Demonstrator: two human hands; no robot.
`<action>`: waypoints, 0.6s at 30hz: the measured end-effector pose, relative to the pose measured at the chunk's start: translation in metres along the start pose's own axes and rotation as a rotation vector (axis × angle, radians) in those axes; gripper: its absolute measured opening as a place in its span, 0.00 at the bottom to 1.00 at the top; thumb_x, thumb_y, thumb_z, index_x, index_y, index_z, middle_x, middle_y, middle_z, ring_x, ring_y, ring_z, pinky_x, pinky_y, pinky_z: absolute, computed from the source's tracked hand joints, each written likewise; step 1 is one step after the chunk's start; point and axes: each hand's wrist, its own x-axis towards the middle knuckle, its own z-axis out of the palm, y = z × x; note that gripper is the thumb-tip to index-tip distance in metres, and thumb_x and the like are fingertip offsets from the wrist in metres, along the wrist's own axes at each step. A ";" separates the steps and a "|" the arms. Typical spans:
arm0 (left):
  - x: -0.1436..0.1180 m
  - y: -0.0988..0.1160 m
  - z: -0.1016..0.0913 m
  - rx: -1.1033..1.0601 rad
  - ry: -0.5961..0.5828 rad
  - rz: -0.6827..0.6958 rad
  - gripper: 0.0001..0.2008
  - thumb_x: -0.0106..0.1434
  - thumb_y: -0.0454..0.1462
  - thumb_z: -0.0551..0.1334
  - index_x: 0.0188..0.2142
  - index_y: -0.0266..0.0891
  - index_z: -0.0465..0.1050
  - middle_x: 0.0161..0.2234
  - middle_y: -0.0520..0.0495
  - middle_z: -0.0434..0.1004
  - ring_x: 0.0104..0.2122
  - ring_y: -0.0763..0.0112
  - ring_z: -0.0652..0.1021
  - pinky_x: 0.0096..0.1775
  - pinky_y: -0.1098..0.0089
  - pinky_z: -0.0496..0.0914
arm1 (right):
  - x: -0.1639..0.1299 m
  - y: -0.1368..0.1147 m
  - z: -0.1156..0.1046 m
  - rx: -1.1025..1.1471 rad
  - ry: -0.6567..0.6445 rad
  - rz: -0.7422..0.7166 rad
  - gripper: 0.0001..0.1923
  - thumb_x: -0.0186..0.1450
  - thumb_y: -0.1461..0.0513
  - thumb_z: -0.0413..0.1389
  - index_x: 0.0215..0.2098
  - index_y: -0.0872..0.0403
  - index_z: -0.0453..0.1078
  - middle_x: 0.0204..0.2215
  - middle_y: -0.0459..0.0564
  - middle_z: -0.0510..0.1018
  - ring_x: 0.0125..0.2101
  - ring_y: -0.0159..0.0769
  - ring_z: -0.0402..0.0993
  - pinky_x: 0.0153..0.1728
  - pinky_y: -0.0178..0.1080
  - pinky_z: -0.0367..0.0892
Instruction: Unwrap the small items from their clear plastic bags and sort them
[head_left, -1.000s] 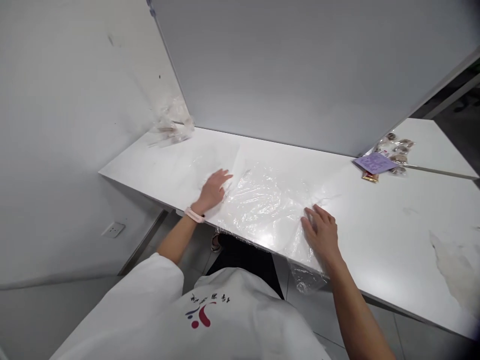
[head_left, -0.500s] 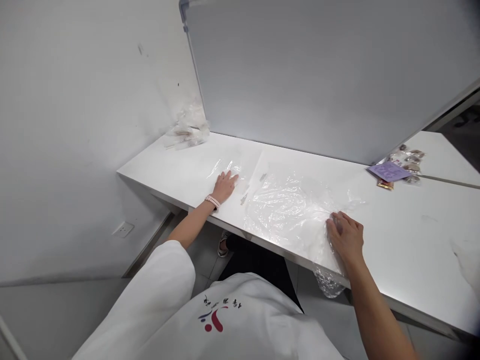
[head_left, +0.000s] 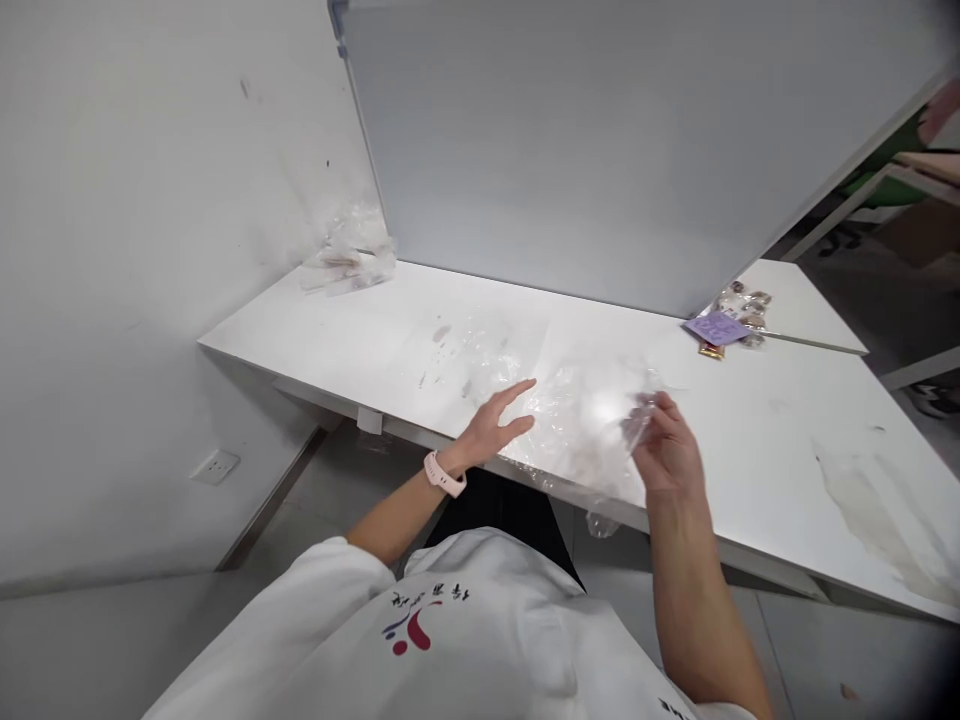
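A thin, crinkled sheet of clear plastic film spreads over the white table, part of it hanging below the front edge. Its right end is pinched in the fingers of my right hand, which lifts that end a little off the surface. My left hand, with a pink band at the wrist, hovers at the film's left part with thumb and fingers spread. Whether it touches the film I cannot tell.
Crumpled clear plastic bags lie in the far left corner against the wall. At the back right are a purple packet and small bagged items. A grey-white panel rises behind the table. Stains mark the tabletop's right end.
My left hand has come off the table at the left and moved right to the film. My right hand has raised the film's right end. The view has shifted slightly right.
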 end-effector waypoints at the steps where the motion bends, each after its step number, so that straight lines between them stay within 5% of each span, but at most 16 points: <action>1: -0.010 0.008 0.008 -0.218 -0.029 -0.013 0.36 0.68 0.49 0.60 0.71 0.56 0.49 0.71 0.47 0.53 0.68 0.52 0.59 0.65 0.51 0.59 | -0.018 0.001 0.016 0.025 -0.159 0.065 0.15 0.51 0.57 0.67 0.35 0.42 0.72 0.37 0.47 0.77 0.29 0.35 0.70 0.29 0.40 0.71; 3: -0.026 0.016 0.021 -0.588 -0.057 -0.082 0.40 0.66 0.52 0.62 0.72 0.55 0.47 0.66 0.43 0.63 0.63 0.51 0.69 0.60 0.52 0.66 | -0.053 0.007 0.050 0.016 -0.509 0.245 0.11 0.54 0.55 0.68 0.33 0.42 0.72 0.33 0.47 0.77 0.32 0.40 0.73 0.36 0.45 0.73; 5: -0.040 0.015 0.023 -0.778 0.008 -0.143 0.39 0.63 0.52 0.66 0.70 0.48 0.56 0.57 0.40 0.75 0.56 0.52 0.75 0.57 0.54 0.69 | -0.083 0.013 0.080 -0.028 -0.783 0.348 0.11 0.57 0.53 0.67 0.33 0.46 0.73 0.32 0.47 0.77 0.36 0.42 0.75 0.43 0.47 0.72; 8: -0.061 0.005 0.003 -0.817 0.198 -0.209 0.25 0.62 0.48 0.69 0.55 0.40 0.76 0.47 0.43 0.81 0.48 0.58 0.79 0.52 0.62 0.71 | -0.107 0.012 0.110 -0.104 -1.101 0.313 0.16 0.63 0.51 0.63 0.47 0.48 0.74 0.41 0.48 0.79 0.41 0.40 0.75 0.46 0.45 0.71; 10: -0.077 -0.003 -0.024 -0.813 0.397 -0.220 0.17 0.60 0.47 0.70 0.42 0.38 0.80 0.40 0.45 0.82 0.40 0.63 0.80 0.45 0.66 0.74 | -0.110 0.010 0.122 -0.203 -1.277 0.186 0.19 0.68 0.50 0.58 0.54 0.47 0.72 0.46 0.49 0.79 0.44 0.39 0.75 0.46 0.43 0.71; 12: -0.094 -0.007 -0.058 -0.841 0.690 -0.182 0.13 0.57 0.44 0.72 0.31 0.38 0.76 0.28 0.50 0.79 0.29 0.70 0.78 0.34 0.70 0.74 | -0.106 0.015 0.132 -0.347 -1.248 -0.024 0.18 0.71 0.51 0.52 0.53 0.48 0.73 0.46 0.50 0.79 0.44 0.39 0.75 0.46 0.43 0.71; 14: -0.112 -0.008 -0.096 -0.901 0.964 -0.124 0.12 0.56 0.40 0.70 0.25 0.40 0.70 0.17 0.57 0.68 0.17 0.77 0.68 0.24 0.73 0.67 | -0.098 0.031 0.143 -0.531 -1.002 -0.295 0.17 0.73 0.53 0.48 0.50 0.50 0.75 0.45 0.52 0.80 0.46 0.41 0.75 0.48 0.45 0.70; 16: -0.130 -0.003 -0.133 -0.950 1.106 -0.062 0.12 0.61 0.36 0.64 0.23 0.42 0.65 0.12 0.59 0.56 0.13 0.78 0.55 0.18 0.74 0.57 | -0.087 0.056 0.154 -0.767 -0.772 -0.549 0.17 0.73 0.60 0.47 0.53 0.52 0.73 0.53 0.56 0.77 0.55 0.47 0.70 0.54 0.50 0.66; 18: -0.145 0.006 -0.162 -0.965 1.170 -0.010 0.15 0.66 0.34 0.56 0.22 0.42 0.62 0.11 0.58 0.49 0.12 0.77 0.48 0.17 0.74 0.51 | -0.075 0.083 0.163 -1.014 -0.683 -0.736 0.21 0.68 0.67 0.48 0.59 0.54 0.69 0.63 0.60 0.68 0.64 0.52 0.58 0.61 0.55 0.58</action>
